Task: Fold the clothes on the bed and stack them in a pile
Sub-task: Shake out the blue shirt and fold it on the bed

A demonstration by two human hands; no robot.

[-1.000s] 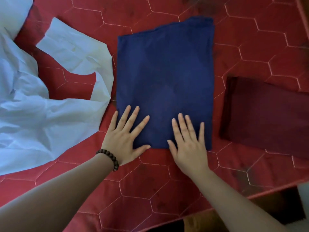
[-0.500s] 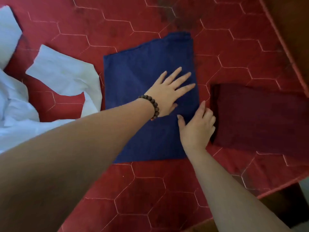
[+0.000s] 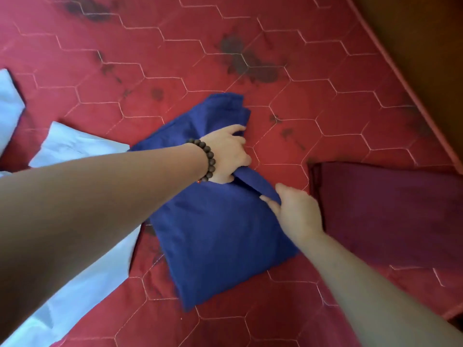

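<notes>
A folded navy blue garment (image 3: 220, 246) lies in the middle of the red quilted bed (image 3: 175, 71). My left hand (image 3: 226, 154), with a dark bead bracelet on its wrist, grips the garment's right edge near the far end. My right hand (image 3: 295, 211) pinches the same edge closer to me, and that edge is lifted and creased between the two hands. A folded maroon garment (image 3: 390, 214) lies flat to the right, a little apart from the blue one. A white garment (image 3: 82, 276) lies spread out on the left, partly under my left forearm.
The bed's piped edge (image 3: 400, 78) runs diagonally down the right side, with a brown surface (image 3: 426, 33) beyond it. Dark stains (image 3: 248, 61) mark the quilt beyond the blue garment.
Both hands went from pressing flat on the blue garment to gripping its right edge. That edge has lifted and the garment has turned askew. The view has shifted toward the bed's right side.
</notes>
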